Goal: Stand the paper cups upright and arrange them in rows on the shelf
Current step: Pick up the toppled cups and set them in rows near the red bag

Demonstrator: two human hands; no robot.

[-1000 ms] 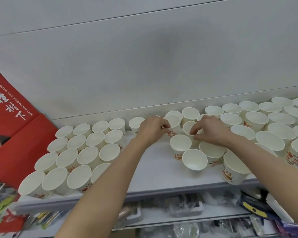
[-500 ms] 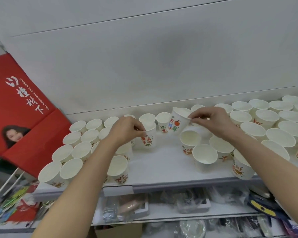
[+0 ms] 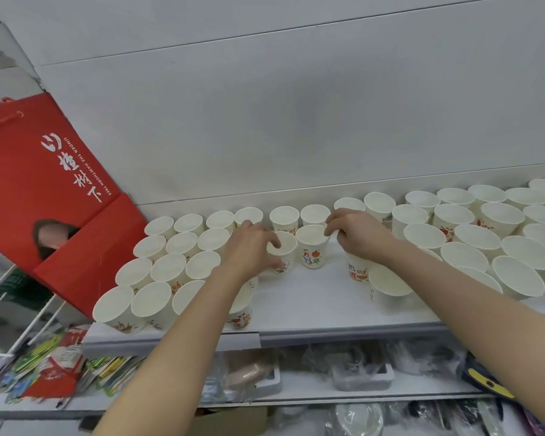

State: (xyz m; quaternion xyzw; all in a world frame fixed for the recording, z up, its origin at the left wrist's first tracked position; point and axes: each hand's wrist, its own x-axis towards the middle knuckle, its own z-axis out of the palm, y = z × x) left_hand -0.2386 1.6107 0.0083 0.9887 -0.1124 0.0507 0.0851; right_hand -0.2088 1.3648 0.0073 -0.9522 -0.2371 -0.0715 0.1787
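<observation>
At frame centre, the left hand (image 3: 255, 247) is gripping a paper cup (image 3: 283, 251) between thumb and fingers, while the right hand (image 3: 357, 236) is pinching the rim of its neighbour cup (image 3: 312, 246). Both are standing on the white shelf (image 3: 312, 305), long axes vertical, mouths pointing up.
</observation>
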